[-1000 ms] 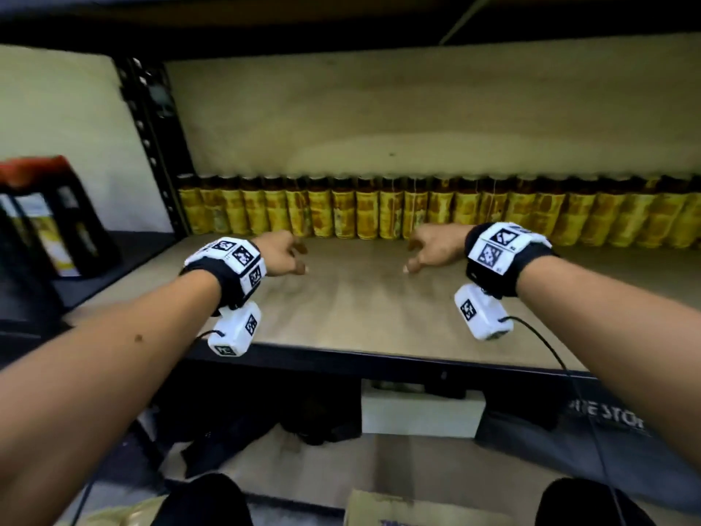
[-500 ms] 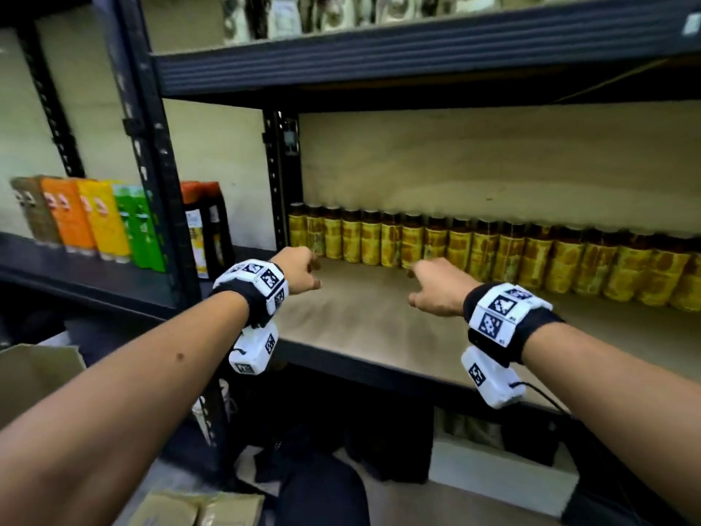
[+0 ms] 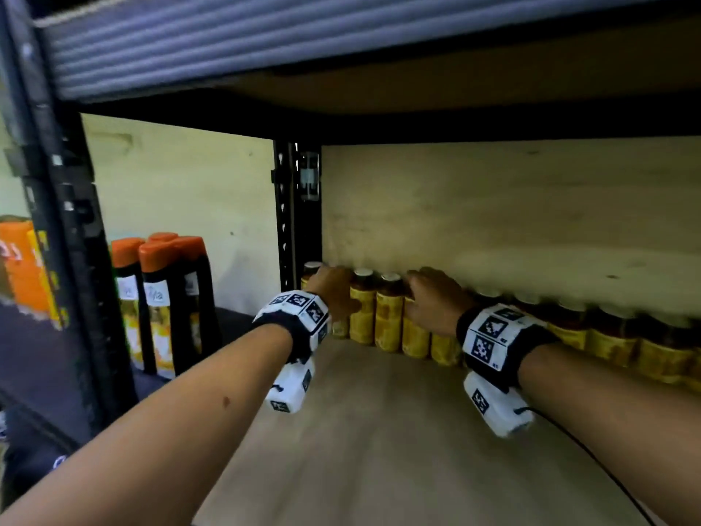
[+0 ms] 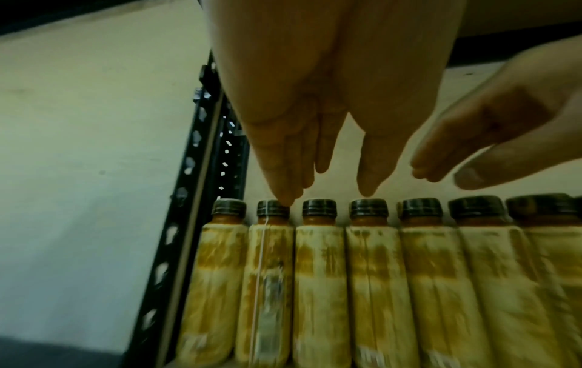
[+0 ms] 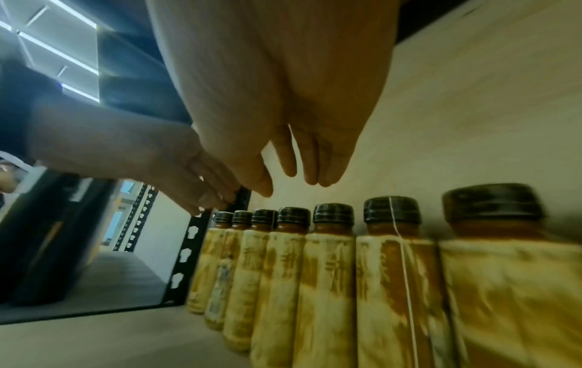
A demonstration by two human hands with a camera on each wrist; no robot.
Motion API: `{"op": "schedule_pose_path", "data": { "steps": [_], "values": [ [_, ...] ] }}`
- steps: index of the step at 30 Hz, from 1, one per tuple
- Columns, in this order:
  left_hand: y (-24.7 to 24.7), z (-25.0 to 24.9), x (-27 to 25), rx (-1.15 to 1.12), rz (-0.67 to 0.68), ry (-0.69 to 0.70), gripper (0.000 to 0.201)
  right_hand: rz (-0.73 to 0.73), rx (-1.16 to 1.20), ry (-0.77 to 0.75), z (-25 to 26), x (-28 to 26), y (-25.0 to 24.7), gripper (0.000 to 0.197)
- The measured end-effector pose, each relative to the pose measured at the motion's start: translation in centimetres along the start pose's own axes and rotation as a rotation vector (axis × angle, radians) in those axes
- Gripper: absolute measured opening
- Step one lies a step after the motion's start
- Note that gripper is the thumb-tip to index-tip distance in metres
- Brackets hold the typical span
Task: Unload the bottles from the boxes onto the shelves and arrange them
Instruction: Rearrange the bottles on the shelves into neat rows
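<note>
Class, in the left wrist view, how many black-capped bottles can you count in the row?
7. The bottles stand upright side by side in one row, starting beside the black upright post and running right. The last is cut by the picture's edge, so more may be hidden beyond.

Orange-capped dark bottles [image 3: 159,305] left of upright [image 3: 292,206]

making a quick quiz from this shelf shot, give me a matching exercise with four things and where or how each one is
Things:
1. person's left hand
2. person's right hand
3. row of small yellow-labelled, dark-capped bottles
4. tall dark bottles with orange caps

Places or states:
A. standing on the neighbouring shelf bay, left of the black upright
B. fingers straight, over the caps at the row's left end
C. lined along the back wall of the wooden shelf
D. fingers straight, over caps further right in the row

Pairs: 1-B, 2-D, 3-C, 4-A
</note>
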State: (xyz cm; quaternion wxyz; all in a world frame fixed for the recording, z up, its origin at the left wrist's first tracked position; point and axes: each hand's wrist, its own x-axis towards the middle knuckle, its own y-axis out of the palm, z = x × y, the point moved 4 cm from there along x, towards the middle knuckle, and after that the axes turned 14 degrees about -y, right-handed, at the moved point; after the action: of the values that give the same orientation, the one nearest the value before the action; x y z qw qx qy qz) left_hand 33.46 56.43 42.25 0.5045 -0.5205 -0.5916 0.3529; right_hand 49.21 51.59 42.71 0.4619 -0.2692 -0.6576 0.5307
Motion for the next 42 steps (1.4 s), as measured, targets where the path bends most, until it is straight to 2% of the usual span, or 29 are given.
{"op": "schedule_pose_path", "data": {
  "steps": [2,4,7,9,11,15,18,20,22,23,26,31,34,36,38,39,40,42],
  "values": [
    [-0.5,-1.0,3.0,-0.045,-0.004,-0.048,0.056,-0.028,-0.017,-0.006,-1.7,3.4,0.6,0.034],
    [0.4,-1.7,5.7,-0.027,0.044,-0.041,0.061,0.049,-0.041,-0.040,-2.5,6.0,1.4,0.045],
    [3.7,-1.5,9.6,0.103,0.117,-0.056,0.059,0.204,-0.107,-0.100,-2.9,8.0,2.9,0.040],
    [3.4,-2.4,7.9,0.072,0.107,-0.056,0.046,0.262,-0.202,-0.149,-3.0,8.4,4.0,0.033],
    [3.0,-2.8,6.4,0.051,0.050,-0.041,0.042,0.272,-0.343,-0.201,-2.5,8.1,4.3,0.032],
    [2.3,-0.5,3.9,0.011,-0.026,-0.140,0.040,0.181,-0.514,-0.343,0.7,5.7,3.5,0.026],
    [1.0,2.2,1.6,0.039,-0.016,-0.189,0.040,0.147,-0.231,-0.327,2.2,4.8,3.3,0.023],
    [-0.4,3.7,0.7,0.052,0.005,-0.189,0.046,0.147,-0.003,-0.241,2.7,5.5,3.3,0.040],
    [-1.2,5.3,0.3,0.046,0.050,-0.221,0.036,0.127,0.178,-0.186,4.0,6.4,3.6,0.056],
    [-1.5,6.0,0.0,0.039,0.065,-0.238,0.032,0.117,0.224,-0.188,4.9,6.9,4.1,0.056],
    [-1.6,7.9,0.0,0.002,0.094,-0.276,0.046,0.064,0.294,-0.223,7.1,7.6,5.5,0.054],
    [-1.2,8.4,0.0,-0.089,0.082,-0.322,0.051,-0.009,0.453,-0.173,6.4,6.7,6.1,0.070],
    [-0.9,8.3,0.3,-0.138,0.068,-0.324,0.045,0.009,0.700,-0.180,5.7,5.8,5.4,0.082],
    [-0.7,8.6,0.5,-0.169,0.052,-0.336,0.046,-0.109,0.853,-0.128,4.2,6.8,4.4,0.074],
    [-0.6,8.9,0.7,-0.180,0.027,-0.349,0.046,-0.306,0.874,0.008,1.8,9.0,3.7,0.061],
    [-0.4,8.9,0.7,-0.179,0.021,-0.352,0.046,-0.350,0.846,0.073,0.8,10.4,3.8,0.057],
    [-0.2,9.0,0.9,-0.176,0.019,-0.353,0.045,-0.337,0.801,0.114,0.4,11.6,4.0,0.055],
    [0.2,9.1,1.0,-0.169,0.013,-0.350,0.046,-0.174,0.616,0.117,0.8,13.8,5.6,0.061]
  ]
}}
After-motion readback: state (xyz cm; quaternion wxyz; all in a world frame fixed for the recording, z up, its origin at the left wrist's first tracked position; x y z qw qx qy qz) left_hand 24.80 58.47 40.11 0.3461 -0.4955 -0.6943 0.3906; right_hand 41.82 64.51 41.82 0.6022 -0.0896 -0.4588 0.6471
